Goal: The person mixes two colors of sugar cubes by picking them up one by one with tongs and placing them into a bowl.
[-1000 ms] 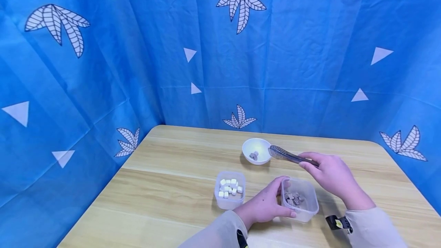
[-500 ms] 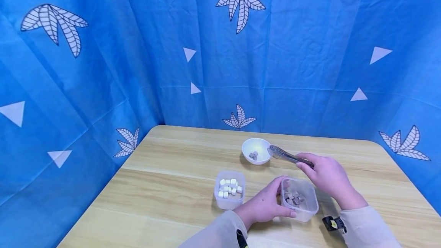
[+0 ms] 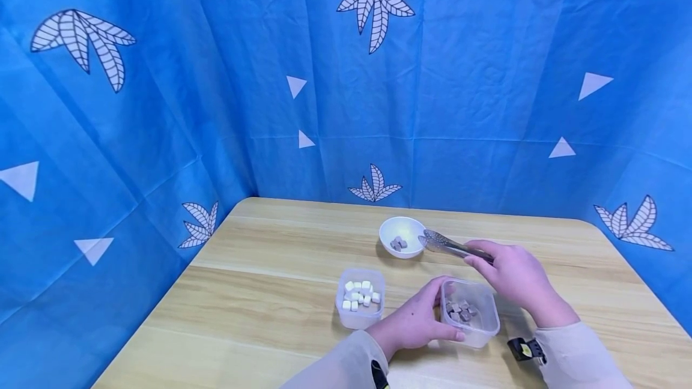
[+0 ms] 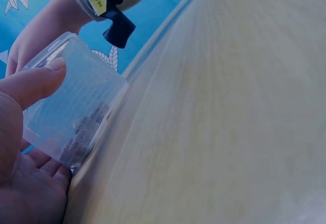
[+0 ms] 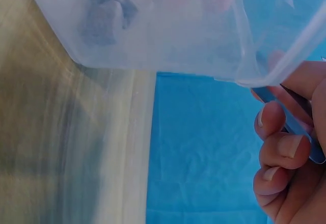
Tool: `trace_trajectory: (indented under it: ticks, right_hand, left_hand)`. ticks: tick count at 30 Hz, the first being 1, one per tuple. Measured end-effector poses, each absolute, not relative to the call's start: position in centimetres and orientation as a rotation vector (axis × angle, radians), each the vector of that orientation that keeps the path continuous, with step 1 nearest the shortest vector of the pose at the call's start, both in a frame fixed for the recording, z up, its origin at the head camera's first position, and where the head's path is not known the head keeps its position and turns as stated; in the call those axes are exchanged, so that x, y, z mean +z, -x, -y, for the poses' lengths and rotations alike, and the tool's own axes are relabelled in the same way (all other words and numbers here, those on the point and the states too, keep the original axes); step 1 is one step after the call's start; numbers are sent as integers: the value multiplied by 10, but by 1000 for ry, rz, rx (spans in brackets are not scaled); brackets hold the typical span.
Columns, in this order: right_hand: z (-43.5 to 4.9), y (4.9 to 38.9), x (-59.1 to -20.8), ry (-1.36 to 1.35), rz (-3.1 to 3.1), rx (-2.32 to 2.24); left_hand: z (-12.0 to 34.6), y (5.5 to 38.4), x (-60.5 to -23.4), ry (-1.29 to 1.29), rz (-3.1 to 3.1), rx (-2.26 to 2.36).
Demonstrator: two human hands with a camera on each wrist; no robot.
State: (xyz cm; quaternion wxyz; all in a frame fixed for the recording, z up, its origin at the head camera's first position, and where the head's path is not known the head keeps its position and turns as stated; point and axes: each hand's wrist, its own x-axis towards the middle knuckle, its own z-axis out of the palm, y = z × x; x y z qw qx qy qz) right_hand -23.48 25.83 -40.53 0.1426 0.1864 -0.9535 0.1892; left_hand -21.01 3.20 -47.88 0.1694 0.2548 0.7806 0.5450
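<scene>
My left hand [image 3: 413, 320] holds a clear square plastic container [image 3: 489, 323] by its left side, thumb along the near wall and fingers at the far side. Several greyish-brown cubes [image 3: 461, 312] lie in its bottom. In the left wrist view the thumb [image 4: 43, 84] presses the container wall. My right hand [image 3: 516, 272] grips metal tongs [image 3: 449, 245] by the handle end. Their perforated tips are spread apart at the right rim of a white bowl [image 3: 386, 245], where a few greyish-brown cubes [image 3: 399, 244] sit. The container hides part of the tongs in the right wrist view.
A second clear container [image 3: 361, 319] with several white cubes [image 3: 357, 296] stands left of my left forearm. Everything rests on a light wooden table [image 3: 259, 293]. A blue patterned curtain [image 3: 335, 107] hangs behind and to the left of it.
The right hand has shifted slightly left with the tongs, and their arms have spread apart. The cubes in the bowl look slightly rearranged. My left hand and its container have stayed put.
</scene>
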Motion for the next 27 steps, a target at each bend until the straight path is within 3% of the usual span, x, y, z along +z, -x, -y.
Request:
trace_trajectory:
  ticks: [27]
  right_hand:
    - [-316, 206, -353, -744, 2771, 675]
  left_hand:
    - [-33, 209, -480, -691, -2252, 1528]
